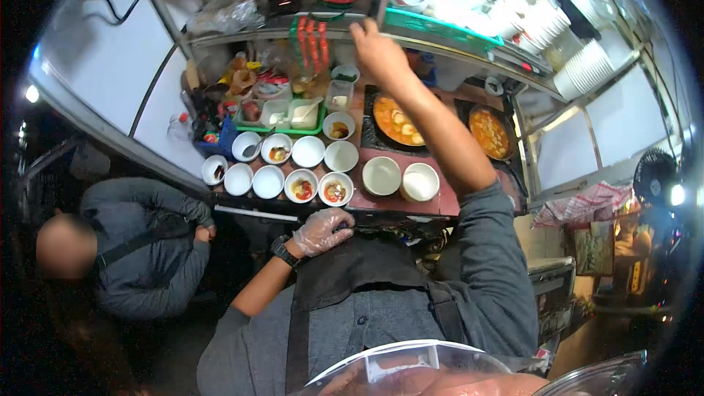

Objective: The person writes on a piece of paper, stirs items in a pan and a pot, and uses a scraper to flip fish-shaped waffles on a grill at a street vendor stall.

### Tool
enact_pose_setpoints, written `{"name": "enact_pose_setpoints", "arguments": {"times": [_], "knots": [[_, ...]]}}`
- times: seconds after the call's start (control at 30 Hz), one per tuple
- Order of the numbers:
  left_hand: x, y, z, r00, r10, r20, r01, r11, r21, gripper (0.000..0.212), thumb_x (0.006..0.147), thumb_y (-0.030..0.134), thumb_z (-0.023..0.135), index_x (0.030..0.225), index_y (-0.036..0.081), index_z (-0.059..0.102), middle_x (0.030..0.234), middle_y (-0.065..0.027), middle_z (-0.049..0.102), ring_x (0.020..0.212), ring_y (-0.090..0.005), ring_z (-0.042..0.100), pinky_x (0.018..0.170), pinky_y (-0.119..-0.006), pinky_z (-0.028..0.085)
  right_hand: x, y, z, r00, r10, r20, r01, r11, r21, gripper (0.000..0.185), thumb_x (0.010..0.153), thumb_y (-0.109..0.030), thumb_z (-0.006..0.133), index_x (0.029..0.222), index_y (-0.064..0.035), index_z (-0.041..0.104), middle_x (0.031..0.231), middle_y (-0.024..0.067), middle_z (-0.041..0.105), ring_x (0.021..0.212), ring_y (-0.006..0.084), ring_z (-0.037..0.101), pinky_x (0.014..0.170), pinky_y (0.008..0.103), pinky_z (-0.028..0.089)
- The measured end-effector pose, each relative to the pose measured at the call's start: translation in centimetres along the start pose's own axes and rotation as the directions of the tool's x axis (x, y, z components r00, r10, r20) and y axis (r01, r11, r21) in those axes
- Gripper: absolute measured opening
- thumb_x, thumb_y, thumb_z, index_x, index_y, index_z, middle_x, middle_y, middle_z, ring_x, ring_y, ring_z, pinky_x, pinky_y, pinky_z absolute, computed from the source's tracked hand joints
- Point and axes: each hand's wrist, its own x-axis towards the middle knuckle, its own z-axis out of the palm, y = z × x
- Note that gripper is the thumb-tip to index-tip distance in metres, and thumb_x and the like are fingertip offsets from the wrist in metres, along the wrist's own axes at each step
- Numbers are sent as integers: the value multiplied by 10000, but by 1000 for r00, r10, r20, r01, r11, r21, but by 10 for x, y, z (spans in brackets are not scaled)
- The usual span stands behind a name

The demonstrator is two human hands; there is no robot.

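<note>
My right hand [375,47] is raised at the shelf edge, beside hanging red-and-green sachet strips [313,44]; whether its fingers hold anything is unclear. My left hand [325,231], in a clear plastic glove, is curled around a small dark object [342,225] at the counter's front edge. Several white bowls stand in rows before me, among them an empty one [268,181] and one with red and yellow seasoning [301,189]. Two taller white bowls [381,176] stand right of them. Behind these, a pan of orange soup [397,121] sits on a stove, partly hidden by my right forearm.
A second pan [489,133] stands at the right. A green tray [297,131] holds ingredient containers. Overhead, a shelf bears a green basket [440,26] and stacked white containers [586,69]. A person [148,247] stands at the left. A fan [654,173] is far right.
</note>
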Motion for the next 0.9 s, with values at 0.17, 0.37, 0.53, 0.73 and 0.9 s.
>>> {"name": "enact_pose_setpoints", "arguments": {"times": [0.17,0.37,0.53,0.73,0.9], "knots": [[-25,-1,2,989,-107,-98,99,992,-77,281,963,298,712,1090,52,658,1077,-142,683,1035,-338,666,912,-427,524,27,3,39,996,63,-69,-82,941,-328,182,949,-141,577,998,-11,694,908,162,725,699,328,771,525,425,616],[-13,-10,22,954,-297,-37,275,917,-290,253,968,291,668,1041,48,668,977,-108,685,903,-263,675,846,-390,539,11,26,17,973,-194,-126,132,912,-388,90,868,-119,621,855,-86,703,756,132,712,650,276,746,516,387,584],[-12,0,-15,969,-144,-200,110,979,-170,294,963,304,725,1108,53,677,1036,-116,689,991,-275,673,908,-392,529,40,-29,-85,898,-214,-385,51,919,-392,291,789,-192,669,1047,-59,670,925,91,648,1004,340,597,794,450,537],[105,79,-97,921,208,-329,-209,977,32,231,964,233,709,1066,31,666,1016,-119,679,997,-255,665,899,-405,525,51,65,-198,630,-148,-763,136,988,-79,231,863,-73,736,1078,-137,685,1028,80,695,1085,288,629,887,445,470],[254,181,-213,398,621,-675,-543,753,372,270,962,62,655,1214,-2,581,1098,-161,654,1012,-257,669,891,-367,540,109,155,-172,597,-99,-796,223,974,47,287,818,-119,757,1073,-57,641,1274,213,564,1152,365,569,939,591,473]]}}
